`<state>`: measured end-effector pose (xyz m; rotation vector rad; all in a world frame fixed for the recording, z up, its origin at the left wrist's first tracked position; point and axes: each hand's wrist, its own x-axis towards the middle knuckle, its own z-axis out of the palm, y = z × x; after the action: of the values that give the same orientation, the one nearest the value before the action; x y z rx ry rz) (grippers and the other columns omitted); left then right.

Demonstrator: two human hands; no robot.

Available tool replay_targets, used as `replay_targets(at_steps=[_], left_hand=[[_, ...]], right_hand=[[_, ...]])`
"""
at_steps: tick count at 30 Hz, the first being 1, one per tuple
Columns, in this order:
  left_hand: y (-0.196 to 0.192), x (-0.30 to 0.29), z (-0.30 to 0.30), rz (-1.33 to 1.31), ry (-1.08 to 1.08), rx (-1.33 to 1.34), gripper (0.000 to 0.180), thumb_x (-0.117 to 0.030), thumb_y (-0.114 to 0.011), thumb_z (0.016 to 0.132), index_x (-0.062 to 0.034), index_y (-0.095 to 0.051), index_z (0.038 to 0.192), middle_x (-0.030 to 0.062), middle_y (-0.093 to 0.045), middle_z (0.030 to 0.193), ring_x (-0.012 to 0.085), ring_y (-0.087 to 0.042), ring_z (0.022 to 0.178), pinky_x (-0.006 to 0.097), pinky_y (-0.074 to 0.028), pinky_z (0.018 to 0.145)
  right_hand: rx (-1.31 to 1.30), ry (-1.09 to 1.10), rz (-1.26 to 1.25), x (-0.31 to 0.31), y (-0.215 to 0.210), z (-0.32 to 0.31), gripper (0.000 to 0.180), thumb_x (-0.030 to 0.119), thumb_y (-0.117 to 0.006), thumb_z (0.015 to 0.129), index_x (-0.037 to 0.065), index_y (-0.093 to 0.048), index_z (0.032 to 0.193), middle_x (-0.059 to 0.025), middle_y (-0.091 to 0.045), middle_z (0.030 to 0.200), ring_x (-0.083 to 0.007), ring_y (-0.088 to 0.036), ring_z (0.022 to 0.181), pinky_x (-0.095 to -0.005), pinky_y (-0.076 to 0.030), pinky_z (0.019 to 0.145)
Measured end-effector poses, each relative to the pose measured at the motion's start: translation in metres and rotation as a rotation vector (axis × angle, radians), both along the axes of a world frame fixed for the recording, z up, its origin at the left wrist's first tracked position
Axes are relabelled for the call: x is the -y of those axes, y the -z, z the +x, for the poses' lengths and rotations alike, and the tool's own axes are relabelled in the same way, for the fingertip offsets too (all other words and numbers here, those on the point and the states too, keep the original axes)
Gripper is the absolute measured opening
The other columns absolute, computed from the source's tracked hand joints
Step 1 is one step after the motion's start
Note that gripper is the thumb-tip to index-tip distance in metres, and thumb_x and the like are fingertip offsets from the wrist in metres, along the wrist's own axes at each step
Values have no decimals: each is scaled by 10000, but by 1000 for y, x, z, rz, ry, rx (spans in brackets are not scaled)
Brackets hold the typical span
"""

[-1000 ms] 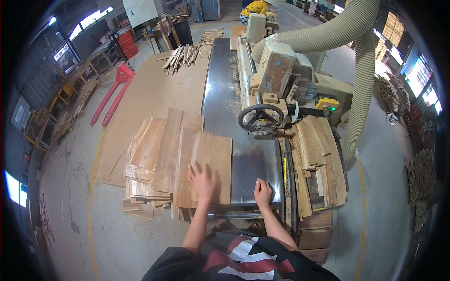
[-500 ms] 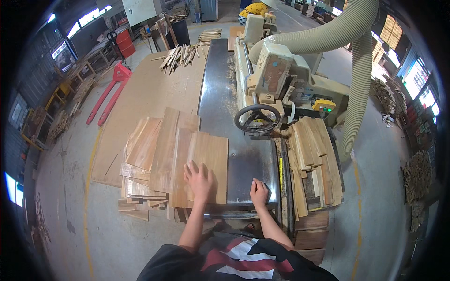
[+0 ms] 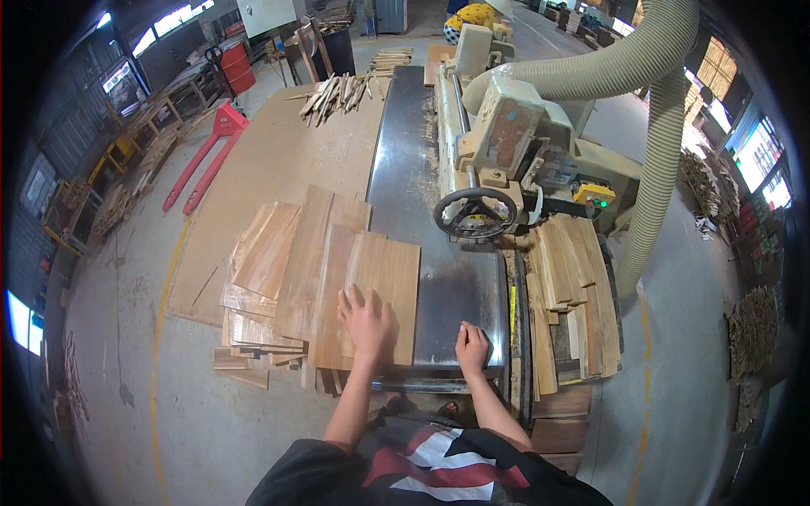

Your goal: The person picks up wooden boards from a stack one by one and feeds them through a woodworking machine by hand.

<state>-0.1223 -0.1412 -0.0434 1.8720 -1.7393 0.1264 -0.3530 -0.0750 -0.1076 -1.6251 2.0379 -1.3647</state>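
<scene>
My left hand (image 3: pixel 365 323) lies flat with fingers spread on a wide wooden board (image 3: pixel 388 274). That board rests partly on the metal machine table (image 3: pixel 451 299) and partly over other boards. My right hand (image 3: pixel 472 347) is on the bare metal near the table's right front corner. Its fingers are curled closed, and nothing sticks out of them. To the left, more wooden boards (image 3: pixel 266 261) lie in an overlapping stack. Beyond my right hand stands a woodworking machine (image 3: pixel 506 126) with a black handwheel (image 3: pixel 475 214).
Wood strips (image 3: pixel 561 261) are piled right of the table. A thick ribbed hose (image 3: pixel 658 169) runs from the machine to the floor. Thin offcuts (image 3: pixel 337 97) lie on a large brown panel (image 3: pixel 278 152) at the left. A red pallet jack (image 3: pixel 207 156) stands beyond it.
The head view has shifted slightly, so the scene sits a little further right. Both hands keep their places on the board and the table.
</scene>
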Motion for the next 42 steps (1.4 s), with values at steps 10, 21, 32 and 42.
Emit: replay_targets(at_steps=[10, 21, 32, 42], left_hand=[[-5, -3, -1, 1, -4, -11, 451, -334, -713, 798, -123, -645, 1190, 219, -422, 1432, 458, -323, 1353, 576, -291, 1048], [-5, -1, 0, -18, 11, -24, 425, -323, -690, 810, -105, -637, 1171, 240, -422, 1420, 481, -321, 1345, 593, -287, 1050], [-1, -1, 0, -19, 4, -10, 426, -341, -712, 808, -128, -648, 1172, 219, -435, 1422, 460, -320, 1354, 579, -292, 1048], [0, -1, 0, -39, -1, 7, 421, -333, -710, 805, -122, -649, 1165, 221, -440, 1417, 458, -335, 1344, 573, -293, 1051]], right_hand=[[26, 1, -9, -2, -2, 1, 175, 136, -591, 939, 6, -681, 1013, -172, -687, 946, -362, -663, 871, -404, -531, 756], [4, -5, -29, 0, -1, 1, 164, 123, -593, 934, 8, -677, 1017, -176, -683, 940, -360, -663, 869, -409, -531, 757], [22, 4, 12, -1, -2, 1, 175, 137, -590, 937, 13, -681, 1021, -176, -690, 970, -361, -666, 897, -409, -534, 782], [21, 6, 17, -1, -2, 1, 180, 143, -587, 941, 13, -685, 1017, -169, -692, 964, -354, -669, 887, -404, -536, 775]])
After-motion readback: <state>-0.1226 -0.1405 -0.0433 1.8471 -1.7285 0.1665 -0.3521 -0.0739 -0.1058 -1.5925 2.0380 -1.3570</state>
